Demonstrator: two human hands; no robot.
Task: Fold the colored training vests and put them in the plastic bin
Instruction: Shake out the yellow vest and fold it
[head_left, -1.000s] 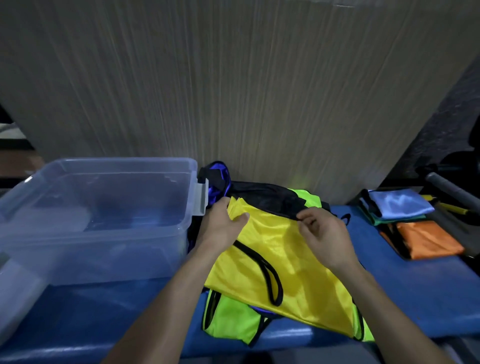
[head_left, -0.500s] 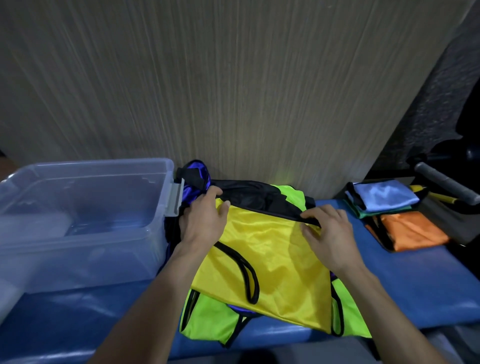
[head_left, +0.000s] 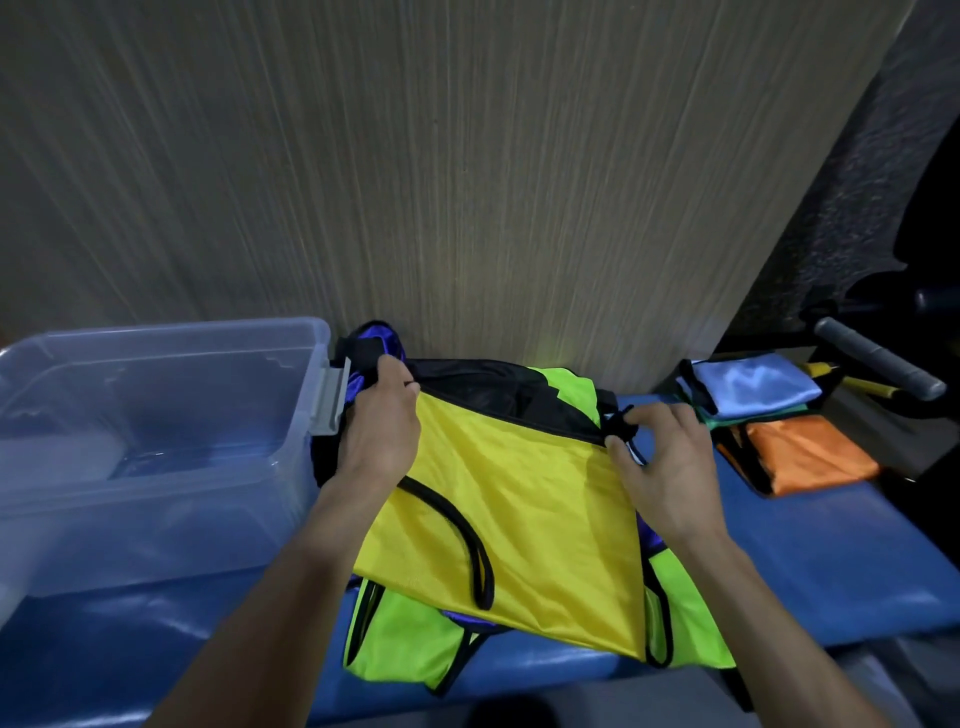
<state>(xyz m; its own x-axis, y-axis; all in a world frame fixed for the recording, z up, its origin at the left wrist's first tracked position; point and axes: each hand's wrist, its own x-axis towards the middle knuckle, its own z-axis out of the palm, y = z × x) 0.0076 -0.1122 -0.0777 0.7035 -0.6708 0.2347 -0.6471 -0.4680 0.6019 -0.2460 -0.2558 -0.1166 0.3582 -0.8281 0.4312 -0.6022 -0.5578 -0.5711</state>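
Both hands grip the far edge of the yellow vest (head_left: 519, 499), one at each corner.

Since half a second ago the left hand (head_left: 382, 421) and right hand (head_left: 662, 457) have moved wider apart, pulling the edge taut; the right one now pinches the corner by a black cord. Forearms reach forward, knuckles up. That vest lies on a green vest (head_left: 410, 639) on the blue table (head_left: 857, 561), beside the clear bin (head_left: 156, 441). Folded vests (head_left: 779, 415) sit well to the right.
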